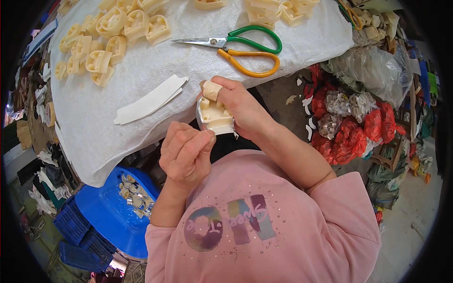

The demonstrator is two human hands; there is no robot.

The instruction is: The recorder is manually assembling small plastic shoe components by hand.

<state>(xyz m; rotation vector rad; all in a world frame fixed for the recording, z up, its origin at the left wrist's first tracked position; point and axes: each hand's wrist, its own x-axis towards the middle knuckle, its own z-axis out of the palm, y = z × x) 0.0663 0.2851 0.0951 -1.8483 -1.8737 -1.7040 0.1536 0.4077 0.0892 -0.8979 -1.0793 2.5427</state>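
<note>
My right hand [240,106] grips a cream plastic heel-shaped piece [214,115] with a shiny metal band around its edge, thumb wrapped in tape. My left hand [186,153] is curled just below and left of it, fingertips pinching at the piece's lower edge. Both hands hover in front of my chest, just off the near edge of the white woven cloth [141,75] covering the table.
On the cloth lie several cream plastic pieces [111,37], white strips [151,101], and two scissors, green-handled [245,40] and orange-handled [250,63]. A blue basin [111,212] with metal bits sits lower left beside blue crates [78,231]. Red mesh bags [351,127] pile at right.
</note>
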